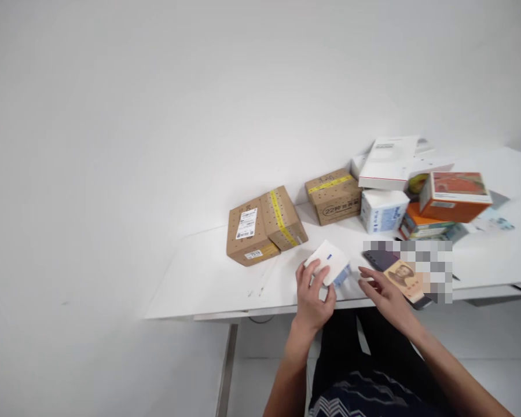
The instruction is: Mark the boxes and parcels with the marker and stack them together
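Observation:
My left hand (315,292) grips a small white box (332,258) by its near left side, with fingers spread over the top. The box has a little blue mark on top and blue print on one side. To its right, my right hand (386,295) is held with bent, parted fingers and nothing in them, a small gap away from the box. Right beside that hand lies a dark flat item with a tan panel bearing a printed portrait (402,278); part of it is blurred out.
Brown cartons with yellow tape, one labelled (245,231) and one smaller (334,197), stand near the wall. At right are a white box with blue print (384,211), a flat white box (391,162) and an orange box (455,197). The white table's (186,289) front edge is close to me.

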Available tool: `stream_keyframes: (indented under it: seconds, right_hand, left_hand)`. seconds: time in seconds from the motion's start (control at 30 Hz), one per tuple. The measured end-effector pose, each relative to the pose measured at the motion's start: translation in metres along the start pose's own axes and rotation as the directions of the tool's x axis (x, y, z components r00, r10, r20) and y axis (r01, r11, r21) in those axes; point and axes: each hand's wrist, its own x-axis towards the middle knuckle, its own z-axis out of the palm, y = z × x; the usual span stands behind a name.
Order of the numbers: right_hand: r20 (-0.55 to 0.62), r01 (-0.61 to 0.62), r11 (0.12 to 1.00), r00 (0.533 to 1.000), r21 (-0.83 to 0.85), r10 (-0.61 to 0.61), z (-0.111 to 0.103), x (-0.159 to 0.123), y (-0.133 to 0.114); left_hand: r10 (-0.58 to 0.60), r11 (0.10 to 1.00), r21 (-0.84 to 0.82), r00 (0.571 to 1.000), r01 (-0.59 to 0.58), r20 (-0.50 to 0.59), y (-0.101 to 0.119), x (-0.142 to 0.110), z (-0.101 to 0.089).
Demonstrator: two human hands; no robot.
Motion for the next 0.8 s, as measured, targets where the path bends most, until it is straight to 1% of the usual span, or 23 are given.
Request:
stream_keyframes:
  seconds: [0.03, 0.07, 0.1, 0.13, 0.17, 0.23, 0.27, 0.3, 0.37, 0.43, 0.5, 0.57, 0.63, 0.7, 0.73, 0.77, 0.8]
  right_hand:
    - [-0.015, 0.087, 0.989, 0.996, -0.118, -0.089, -0.011, 0.002, -0.002]
    - [-0.052, 0.140, 0.959, 0.986, -0.244, -0.157, -0.025, 0.006, -0.003]
    - [-0.104, 0.150, 0.914, 0.974, -0.377, -0.202, -0.039, 0.012, -0.002]
    - [-0.162, 0.113, 0.855, 0.961, -0.506, -0.223, -0.054, 0.018, -0.001]
    - [-0.220, 0.037, 0.783, 0.951, -0.621, -0.219, -0.069, 0.026, 0.002]
    - [-0.234, -0.099, 0.629, 0.963, -0.772, -0.136, -0.094, 0.041, 0.010]
    - [-0.232, -0.138, 0.574, 0.968, -0.807, -0.092, -0.103, 0.049, 0.014]
    - [-0.222, -0.159, 0.538, 0.974, -0.828, -0.054, -0.110, 0.055, 0.018]
    - [-0.213, -0.170, 0.512, 0.977, -0.842, -0.026, -0.116, 0.066, 0.023]
    - [-0.211, -0.167, 0.522, 0.977, -0.836, -0.025, -0.117, 0.070, 0.024]
    - [-0.198, -0.146, 0.547, 0.980, -0.824, -0.036, -0.119, 0.069, 0.019]
    - [-0.194, -0.118, 0.590, 0.979, -0.799, -0.067, -0.121, 0.061, 0.009]
    - [-0.241, -0.100, 0.675, 0.963, -0.731, -0.118, -0.122, 0.049, -0.007]
    - [-0.321, -0.060, 0.832, 0.936, -0.551, -0.145, -0.118, 0.035, -0.027]
    - [-0.330, -0.010, 0.911, 0.934, -0.413, -0.139, -0.112, 0.028, -0.038]
    - [-0.333, 0.063, 0.973, 0.933, -0.221, -0.136, -0.104, 0.023, -0.049]
    - [-0.316, 0.127, 0.992, 0.940, -0.024, -0.128, -0.094, 0.019, -0.059]
  left_hand:
    - [0.001, 1.000, -0.013, 1.000, -0.001, 0.018, 0.000, 0.002, 0.002]
    - [-0.002, 1.000, -0.031, 0.999, 0.003, 0.035, 0.001, 0.003, 0.003]
    - [-0.015, 0.998, -0.056, 0.999, 0.017, 0.045, 0.002, 0.005, 0.004]
    - [-0.038, 0.996, -0.085, 0.998, 0.042, 0.050, 0.003, 0.005, 0.004]
    - [-0.071, 0.990, -0.116, 0.996, 0.076, 0.051, 0.003, 0.004, 0.004]
    - [-0.159, 0.970, -0.175, 0.986, 0.166, 0.052, 0.003, 0.001, 0.003]
    - [-0.212, 0.955, -0.199, 0.976, 0.219, 0.058, 0.003, -0.001, 0.002]
    - [-0.270, 0.935, -0.218, 0.961, 0.278, 0.066, 0.003, -0.004, 0.001]
    - [-0.394, 0.878, -0.254, 0.914, 0.405, 0.094, 0.004, -0.010, 0.001]
    - [-0.494, 0.809, -0.289, 0.859, 0.511, 0.135, 0.006, -0.015, 0.003]
    - [-0.546, 0.756, -0.322, 0.821, 0.569, 0.169, 0.007, -0.017, 0.007]
    - [-0.563, 0.730, -0.355, 0.808, 0.584, 0.173, 0.007, -0.018, 0.011]
    - [-0.555, 0.728, -0.388, 0.818, 0.565, 0.149, 0.003, -0.016, 0.015]
    - [-0.532, 0.737, -0.413, 0.836, 0.535, 0.132, -0.004, -0.012, 0.015]
    - [-0.519, 0.741, -0.420, 0.844, 0.524, 0.138, -0.007, -0.009, 0.013]
    - [-0.502, 0.744, -0.425, 0.851, 0.515, 0.152, -0.011, -0.006, 0.010]
    - [-0.481, 0.751, -0.425, 0.860, 0.505, 0.172, -0.014, -0.002, 0.006]
